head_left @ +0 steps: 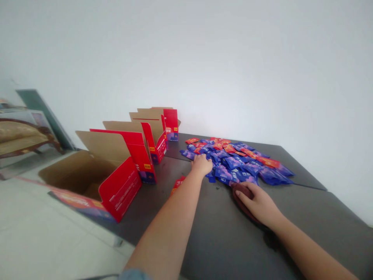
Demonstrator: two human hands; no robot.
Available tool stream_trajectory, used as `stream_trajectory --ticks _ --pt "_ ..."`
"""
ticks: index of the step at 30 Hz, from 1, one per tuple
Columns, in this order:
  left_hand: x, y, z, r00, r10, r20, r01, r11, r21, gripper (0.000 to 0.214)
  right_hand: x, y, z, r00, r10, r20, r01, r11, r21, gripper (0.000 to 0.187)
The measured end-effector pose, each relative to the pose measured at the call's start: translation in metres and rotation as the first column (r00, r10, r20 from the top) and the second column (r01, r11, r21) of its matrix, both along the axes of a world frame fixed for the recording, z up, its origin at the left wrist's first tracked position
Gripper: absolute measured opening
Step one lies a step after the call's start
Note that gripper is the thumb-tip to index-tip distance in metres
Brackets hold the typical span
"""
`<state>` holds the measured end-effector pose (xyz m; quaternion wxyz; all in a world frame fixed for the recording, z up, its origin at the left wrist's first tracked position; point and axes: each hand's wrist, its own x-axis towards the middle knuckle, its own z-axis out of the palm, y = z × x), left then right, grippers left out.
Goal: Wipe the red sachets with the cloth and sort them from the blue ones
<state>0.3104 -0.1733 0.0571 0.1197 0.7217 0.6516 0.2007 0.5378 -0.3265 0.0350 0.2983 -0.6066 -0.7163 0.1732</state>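
My left hand reaches to the left edge of a pile of blue packets and red packets. Its fingers are bent downward, and their tips are hidden, so what they grip cannot be made out. Closer to me, my right hand is closed over a dark brown, elongated, rounded thing lying on the table, thumb on top. That thing touches the front of the pile, and its kind is unclear. Partly behind my left forearm lies a single red packet.
Open red cardboard boxes stand in a row on the left, the nearest box with its flaps up and overhanging the dark table's left edge. Behind the table is a white wall. A wooden-framed sofa stands far left.
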Motion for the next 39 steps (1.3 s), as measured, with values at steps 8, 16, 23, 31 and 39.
stream_trajectory --ticks 8,16,23,31,39 --pt "0.059 0.086 0.004 0.999 -0.007 0.043 0.0 0.988 0.154 0.047 -0.003 0.001 -0.006 1.0 0.006 -0.01 -0.006 0.999 0.035 0.024" --pt "0.092 0.147 0.009 0.997 -0.075 0.036 0.072 0.995 0.068 0.038 -0.008 0.0 -0.007 1.0 -0.008 -0.023 0.008 1.0 -0.01 0.021" --pt "0.092 0.154 0.004 0.999 -0.017 0.05 0.019 0.999 -0.027 0.04 -0.008 0.001 -0.006 1.0 -0.008 -0.008 0.008 1.0 0.012 0.02" --pt "0.071 0.115 0.029 0.971 -0.08 0.226 0.062 0.995 0.082 0.037 -0.006 0.002 -0.008 1.0 0.01 0.024 -0.011 1.0 0.013 0.022" --pt "0.005 -0.008 0.017 0.844 -0.238 0.481 0.248 0.968 0.042 0.029 -0.003 0.006 -0.014 0.998 0.017 0.058 -0.018 1.0 0.011 0.027"
